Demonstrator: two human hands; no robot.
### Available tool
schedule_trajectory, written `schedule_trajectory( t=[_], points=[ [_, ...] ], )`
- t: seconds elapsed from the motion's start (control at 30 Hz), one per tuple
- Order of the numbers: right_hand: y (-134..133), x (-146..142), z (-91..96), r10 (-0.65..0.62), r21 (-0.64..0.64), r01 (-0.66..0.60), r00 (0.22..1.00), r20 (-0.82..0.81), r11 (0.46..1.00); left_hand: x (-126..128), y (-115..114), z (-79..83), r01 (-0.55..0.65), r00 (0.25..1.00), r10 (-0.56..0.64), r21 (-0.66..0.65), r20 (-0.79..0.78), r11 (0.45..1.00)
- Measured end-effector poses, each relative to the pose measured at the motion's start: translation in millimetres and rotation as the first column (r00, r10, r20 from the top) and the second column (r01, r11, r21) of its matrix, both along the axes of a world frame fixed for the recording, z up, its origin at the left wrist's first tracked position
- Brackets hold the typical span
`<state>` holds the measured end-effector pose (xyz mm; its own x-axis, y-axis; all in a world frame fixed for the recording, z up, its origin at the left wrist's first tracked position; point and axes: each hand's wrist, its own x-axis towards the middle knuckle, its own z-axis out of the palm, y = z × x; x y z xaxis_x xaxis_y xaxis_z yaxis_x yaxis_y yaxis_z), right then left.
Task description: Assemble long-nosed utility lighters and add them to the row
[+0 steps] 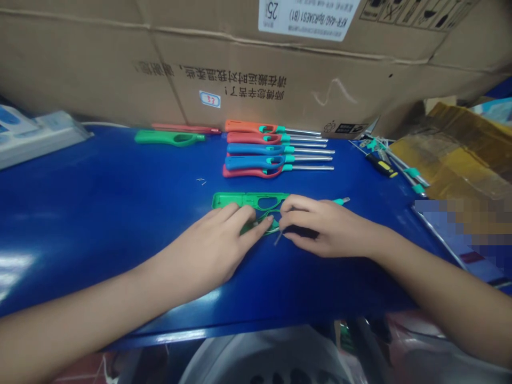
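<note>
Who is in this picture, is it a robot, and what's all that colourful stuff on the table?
No robot here! These are a person's own bare hands. The camera sits on the person's head, looking forward and down, so you see what they see.

The left hand and right hand are working at an open green casing. The left one presses on the lower part; just what the right one pinches is hard to see.

On the blue table behind lie what look like long-nosed lighters, in orange, red and blue. To their left is another green handle. A black-and-yellow screwdriver lies to the right. The big brown wall is a cardboard box.
</note>
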<state>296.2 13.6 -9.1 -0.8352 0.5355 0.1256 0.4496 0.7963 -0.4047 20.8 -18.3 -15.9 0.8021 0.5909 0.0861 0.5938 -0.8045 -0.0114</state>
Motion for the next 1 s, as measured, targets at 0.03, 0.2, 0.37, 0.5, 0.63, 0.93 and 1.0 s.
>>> schedule_trajectory(
  t=[0.03,0.2,0.37,0.5,0.63,0.93,1.0],
  points=[
    [0,0,0.4,-0.009,-0.019,0.009,1.0,-0.005,1.0,0,0,-0.4,0.002,0.999,-0.001,-0.018,0.042,1.0],
    [3,6,5.5,-0.058,-0.053,0.058,0.998,-0.004,0.997,-2,3,-1.5,-0.001,0.959,0.051,-0.177,0.278,0.984],
    [5,10,5.8,-0.055,-0.001,0.055,0.998,0.037,0.998,-3,6,-1.4,0.022,0.956,0.037,-0.197,0.292,0.98],
    [6,9,3.2,-0.067,0.065,0.063,0.996,0.065,0.996,-3,8,-2.1,0.02,0.964,0.026,-0.169,0.266,0.985],
    [9,7,0.1,-0.105,0.073,0.106,0.994,-0.02,0.992,-4,11,-2.9,0.002,0.979,0.024,-0.127,0.204,0.992],
    [13,7,-6.2,-0.116,0.14,0.131,0.987,-0.107,0.981,-6,16,-1.1,-0.009,0.995,0.016,-0.065,0.103,0.998],
    [12,7,-6.7,-0.112,0.159,0.125,0.99,-0.088,0.979,-6,17,-0.9,-0.013,0.995,0.019,-0.063,0.1,0.998]
  ],
)
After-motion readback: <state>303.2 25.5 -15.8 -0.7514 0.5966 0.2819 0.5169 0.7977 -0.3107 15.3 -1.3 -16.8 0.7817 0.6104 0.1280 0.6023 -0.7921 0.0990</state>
